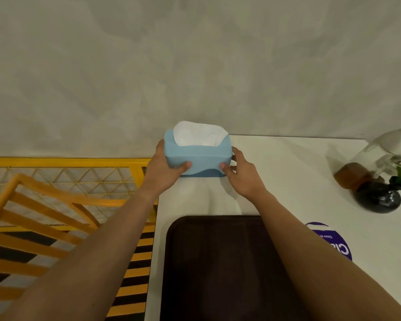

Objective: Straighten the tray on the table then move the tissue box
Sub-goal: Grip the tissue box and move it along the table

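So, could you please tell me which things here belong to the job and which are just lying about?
Job: tissue box, held by left hand and right hand; tray.
Lying about: vase, bottle, purple sticker, chair.

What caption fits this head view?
Both hands, left hand and right hand, grip the blue tissue box beyond the dark tray.

Blue tissue box (198,158) (white tissue up) beyond dark tray (218,262), lying square.

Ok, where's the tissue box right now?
The tissue box sits at the table's far left corner by the wall, held between the left hand and right hand, beyond the dark tray.
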